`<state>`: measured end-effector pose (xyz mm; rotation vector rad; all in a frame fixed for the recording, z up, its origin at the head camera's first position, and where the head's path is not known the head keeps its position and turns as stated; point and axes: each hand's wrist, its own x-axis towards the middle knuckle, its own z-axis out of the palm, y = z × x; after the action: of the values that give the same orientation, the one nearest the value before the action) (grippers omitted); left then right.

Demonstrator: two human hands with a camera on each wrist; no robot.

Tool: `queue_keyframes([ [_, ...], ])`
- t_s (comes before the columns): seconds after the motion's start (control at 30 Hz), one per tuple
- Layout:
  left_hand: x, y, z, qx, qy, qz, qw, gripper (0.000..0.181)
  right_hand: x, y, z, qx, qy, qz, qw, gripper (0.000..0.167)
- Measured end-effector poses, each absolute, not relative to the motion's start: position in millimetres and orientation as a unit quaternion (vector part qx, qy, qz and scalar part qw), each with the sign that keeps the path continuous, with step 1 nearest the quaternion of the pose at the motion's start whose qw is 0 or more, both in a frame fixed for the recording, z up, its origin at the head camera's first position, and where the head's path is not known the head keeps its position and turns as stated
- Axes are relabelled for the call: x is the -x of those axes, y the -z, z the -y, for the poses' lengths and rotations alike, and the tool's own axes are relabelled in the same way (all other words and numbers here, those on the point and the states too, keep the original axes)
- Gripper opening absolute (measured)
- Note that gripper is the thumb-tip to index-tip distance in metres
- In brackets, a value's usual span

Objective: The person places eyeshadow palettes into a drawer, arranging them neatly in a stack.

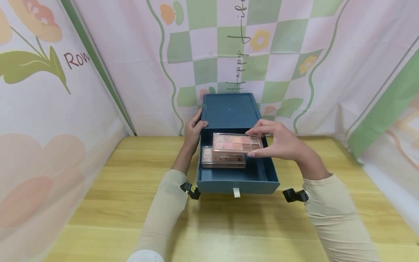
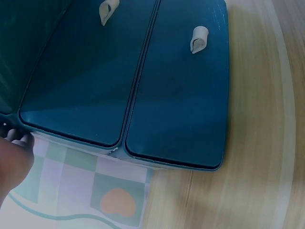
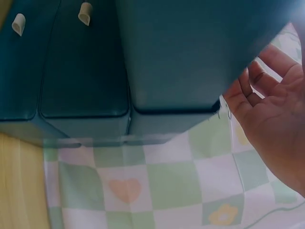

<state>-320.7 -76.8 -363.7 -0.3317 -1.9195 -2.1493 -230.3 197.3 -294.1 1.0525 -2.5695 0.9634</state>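
Note:
A blue drawer cabinet (image 1: 229, 109) stands at the back of the table with its top drawer (image 1: 237, 187) pulled out. Over this drawer my right hand (image 1: 278, 142) pinches a clear-lidded eyeshadow palette (image 1: 234, 142) by its right end, thumb below and fingers above. Below it another palette (image 1: 222, 159) lies in the drawer, at the left, partly covered by the held one. At the cabinet's top left edge my left hand (image 1: 194, 129) grips the corner, thumb on top and fingers along the side. The right wrist view shows my right hand (image 3: 271, 100) beside the drawer, its palette hidden there.
Two lower drawers, one with a pale pull tab (image 2: 199, 39), are closed beneath the open one. The wooden table (image 1: 131, 174) reaches back to a patterned curtain (image 1: 229, 43) just behind the cabinet. A small black camera hangs at each wrist.

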Motion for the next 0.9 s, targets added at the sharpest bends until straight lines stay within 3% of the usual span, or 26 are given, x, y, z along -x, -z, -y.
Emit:
queue_keyframes([
  [0.9,320.3,363.4,77.0,0.12,0.733,0.659,0.117,0.073,240.3,304.9,-167.8,-0.364,-0.302,0.879,0.061,0.047],
])
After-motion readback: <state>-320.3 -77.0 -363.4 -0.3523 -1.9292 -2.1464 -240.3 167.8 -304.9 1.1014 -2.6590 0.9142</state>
